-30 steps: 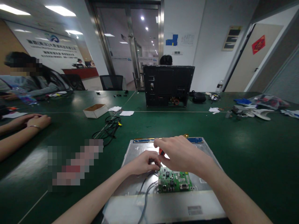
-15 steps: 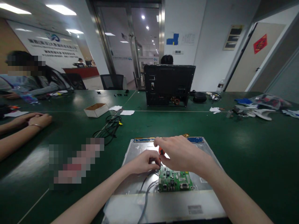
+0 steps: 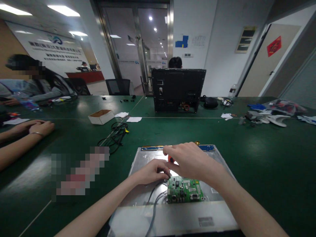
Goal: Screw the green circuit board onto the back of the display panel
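Two clasped hands of a co-worker [image 3: 40, 129], a thin band on one wrist, rest on a dark green tabletop [image 3: 138, 135] at far left. Behind, a white wall sign [image 3: 55, 49] carries a blue swirl logo above rows of dark Chinese characters, too blurred to read in full. A white open-topped cardboard box [image 3: 101, 118] and a loose coil of black cable [image 3: 116, 135] lie farther along. At center, the worker's left hand [image 3: 154, 171] bends over a flat silver metal panel [image 3: 177, 217], thumb and fingertips drawn close at the upper left corner of a green rectangular circuit board [image 3: 185, 191]; whether they pinch anything cannot be told. A grey cable [image 3: 154, 214] runs below that hand. The right hand [image 3: 191, 161] has its thumb and curled fingers around a red-and-black rounded tool handle [image 3: 171, 159], above the board, which lies on the panel. Near the panel's lower edge, a small grey label [image 3: 206, 222] is illegible. At right, a red diamond-shaped paper [image 3: 274, 46] on a pale door [image 3: 261, 72] bears one blurred character.
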`<state>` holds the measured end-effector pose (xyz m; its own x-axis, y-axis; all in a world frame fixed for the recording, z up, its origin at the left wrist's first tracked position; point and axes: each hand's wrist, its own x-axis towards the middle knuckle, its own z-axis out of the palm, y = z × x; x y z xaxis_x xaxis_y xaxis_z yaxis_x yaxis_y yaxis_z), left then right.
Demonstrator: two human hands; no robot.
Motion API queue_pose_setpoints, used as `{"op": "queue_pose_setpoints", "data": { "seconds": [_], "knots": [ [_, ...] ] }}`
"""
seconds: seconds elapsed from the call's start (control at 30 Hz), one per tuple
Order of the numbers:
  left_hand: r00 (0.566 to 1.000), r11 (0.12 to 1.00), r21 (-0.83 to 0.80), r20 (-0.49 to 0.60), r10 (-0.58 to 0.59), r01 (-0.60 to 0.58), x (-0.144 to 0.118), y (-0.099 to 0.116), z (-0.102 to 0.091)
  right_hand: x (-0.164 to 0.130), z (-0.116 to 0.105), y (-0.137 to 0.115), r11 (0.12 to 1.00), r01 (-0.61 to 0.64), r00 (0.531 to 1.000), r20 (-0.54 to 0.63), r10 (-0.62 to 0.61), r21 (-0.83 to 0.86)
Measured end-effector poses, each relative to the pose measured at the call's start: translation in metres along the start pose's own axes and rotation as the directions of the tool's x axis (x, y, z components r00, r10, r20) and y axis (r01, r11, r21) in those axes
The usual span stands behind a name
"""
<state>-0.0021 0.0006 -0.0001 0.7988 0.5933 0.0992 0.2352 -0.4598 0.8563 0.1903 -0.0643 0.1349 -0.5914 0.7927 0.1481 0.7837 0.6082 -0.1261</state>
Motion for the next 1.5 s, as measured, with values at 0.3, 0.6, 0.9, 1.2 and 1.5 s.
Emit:
{"op": "queue_pose_setpoints", "data": {
  "seconds": [0.3, 0.6, 0.9, 1.2, 1.5],
  "knots": [
    [1.0, 0.999, -0.049, 0.004, -0.014, 0.014, 0.0002, -0.0041, 0.0015, -0.0003, -0.0006, 0.0002, 1.0, -0.003, 1.0, -0.008, 0.003, -0.012],
    [1.0, 0.999, -0.043, 0.004, -0.016, 0.016, 0.0012, -0.0004, 0.0008, 0.0011, 0.0038, 0.0, 1.0, 0.009, 1.0, -0.021, -0.009, -0.017],
    [0.999, 0.999, -0.022, 0.003, -0.037, 0.037, 0.0011, 0.0024, 0.0004, 0.0002, 0.0002, -0.0007, 0.999, -0.02, 1.0, 0.006, 0.021, -0.04],
    [0.999, 0.999, -0.036, 0.027, -0.036, 0.037, 0.0019, -0.001, 0.0001, 0.0008, 0.0016, 0.0002, 0.999, -0.022, 1.0, 0.001, 0.022, 0.03],
    [0.999, 0.998, -0.058, 0.037, -0.029, 0.031, 0.002, 0.0021, 0.0004, 0.0021, 0.0009, 0.0021, 0.998, -0.049, 0.999, -0.003, 0.05, 0.038]
  ]
}}
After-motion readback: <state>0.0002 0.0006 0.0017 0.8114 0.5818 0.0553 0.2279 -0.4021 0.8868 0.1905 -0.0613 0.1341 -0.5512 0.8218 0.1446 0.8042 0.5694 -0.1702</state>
